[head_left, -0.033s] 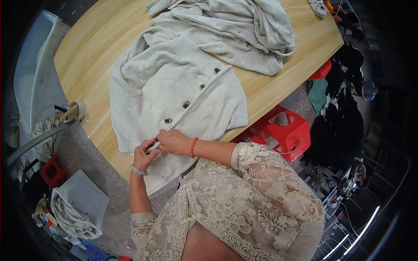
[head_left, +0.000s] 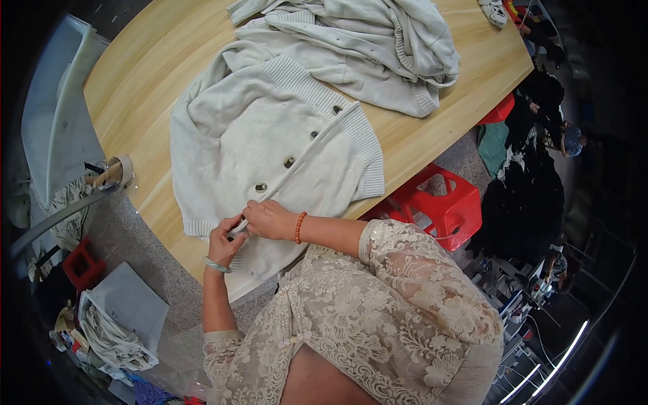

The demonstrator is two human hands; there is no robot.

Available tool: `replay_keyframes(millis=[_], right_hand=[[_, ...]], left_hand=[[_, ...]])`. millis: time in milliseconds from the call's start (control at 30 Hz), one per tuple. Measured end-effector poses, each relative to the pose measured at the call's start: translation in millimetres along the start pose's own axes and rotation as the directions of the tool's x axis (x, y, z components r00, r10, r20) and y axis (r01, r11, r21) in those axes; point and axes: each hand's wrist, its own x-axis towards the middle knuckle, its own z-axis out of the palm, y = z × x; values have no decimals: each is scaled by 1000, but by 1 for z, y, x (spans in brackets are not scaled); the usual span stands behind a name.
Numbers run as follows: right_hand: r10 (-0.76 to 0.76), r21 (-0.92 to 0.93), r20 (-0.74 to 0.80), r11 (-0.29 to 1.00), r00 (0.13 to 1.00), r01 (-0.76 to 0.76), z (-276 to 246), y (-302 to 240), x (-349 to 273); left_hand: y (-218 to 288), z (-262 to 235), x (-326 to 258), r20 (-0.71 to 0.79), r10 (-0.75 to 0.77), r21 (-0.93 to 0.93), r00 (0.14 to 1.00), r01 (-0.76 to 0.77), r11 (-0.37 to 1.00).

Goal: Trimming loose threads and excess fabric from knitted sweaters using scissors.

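Note:
A cream knitted cardigan (head_left: 229,135) lies spread on the wooden table, its button band running at a slant. Several dark, marbled buttons show along the band, one of them a button (head_left: 261,187) just above my hands. My left hand (head_left: 223,244), with a pale bangle at the wrist, pinches the band's edge near the ribbed hem. Right beside it, my right hand (head_left: 268,220), wearing an orange bead bracelet, grips the same edge with curled fingers. A dark spot, seemingly another button, shows between the fingertips; most of it is hidden.
More cream cardigans (head_left: 364,50) are heaped on the far side of the wooden table (head_left: 145,74). A red plastic stool (head_left: 449,206) stands against its right edge. At left are a tape roll (head_left: 124,170) and a white bin (head_left: 138,293) holding cream fabric. Dark garments (head_left: 523,209) pile up at right.

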Motion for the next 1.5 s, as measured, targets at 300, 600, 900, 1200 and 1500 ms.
replay_keyframes(millis=[300,600,900,1200,1500], right_hand=[[17,10,180,1000,984,-19,6,17,18],[-57,48,107,998,993,52,2,12,10],[105,-201,-9,974,994,-104,-63,33,-30],[-9,-188,-25,982,1000,5,-60,32,-24],[39,-79,-124,996,992,-49,-54,33,-27]], left_hand=[[-26,1,-2,-66,-153,-76,986,148,986],[-22,6,-3,-73,-148,-98,986,140,985],[-6,17,6,-363,133,549,922,96,830],[29,71,70,-246,69,317,967,13,948],[13,53,72,-7,-401,-407,916,364,838]])
